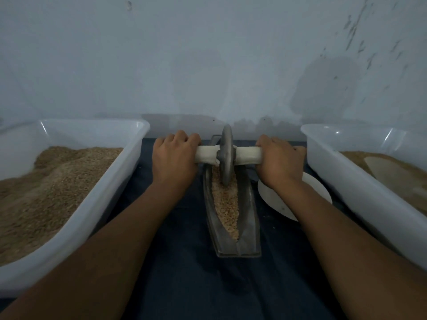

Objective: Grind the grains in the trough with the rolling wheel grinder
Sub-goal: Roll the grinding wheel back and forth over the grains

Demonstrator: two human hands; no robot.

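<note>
That metal wheel (226,155) looks heavy and stiff, sitting in the grain-filled trough (250,218) at frame center. Left hand (173,158) and right hand (279,163) each wrap a white padded handle (248,154), probably the best hold since bare metal would likely slip.

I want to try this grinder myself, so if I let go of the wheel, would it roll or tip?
Probably both. The wheel is a thin disc standing on edge in the narrow trough, so it would likely roll along it. Only the left hand and right hand seem to keep it upright.

Two hands (175,155) (280,161), two tubs (97,192) (342,179), one trough (250,218), one wheel (226,155), one plate (275,199).
</note>
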